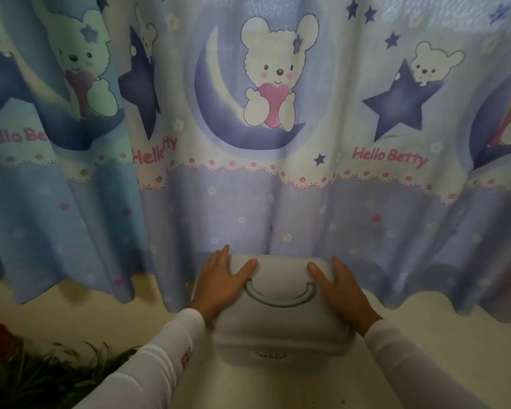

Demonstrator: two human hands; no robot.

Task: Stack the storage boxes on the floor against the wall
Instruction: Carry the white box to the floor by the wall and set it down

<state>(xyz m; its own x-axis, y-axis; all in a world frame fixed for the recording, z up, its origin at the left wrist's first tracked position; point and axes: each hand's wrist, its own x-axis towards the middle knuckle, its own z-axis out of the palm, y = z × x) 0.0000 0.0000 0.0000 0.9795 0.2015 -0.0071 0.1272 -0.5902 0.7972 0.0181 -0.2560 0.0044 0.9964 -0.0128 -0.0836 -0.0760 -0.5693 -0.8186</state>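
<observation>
Both of my hands are clamped against the sides of a pale grey-white plastic storage box with rounded corners (pixel 281 323): my left hand (pixel 222 286) lies flat along its left edge with the fingers stretched toward the far corner and the thumb spread over the lid, and my right hand (pixel 341 292) mirrors it on the right edge, thumb resting on top as well. Neither hand is curled into a fist; the palms press inward and the box sits squeezed between them. Between my two thumbs, on the lid, lies a curved grey-green carry handle (pixel 279 295), folded flat, and I touch it with neither hand. On the box's near face, below my wrists, there is a small line of dark print too blurred to read.

Just beyond my fingertips hangs a light blue and lilac curtain printed with white bears, moons and stars (pixel 278 187), its wavy hem brushing down around the far end of the box. Beneath the box is a cream-coloured floor (pixel 425 326); whether another box lies under it I cannot tell. My white long sleeves (pixel 160 358) run back from both wrists. Off to the left of my left forearm is a clump of dark green grass-like leaves (pixel 42 376).
</observation>
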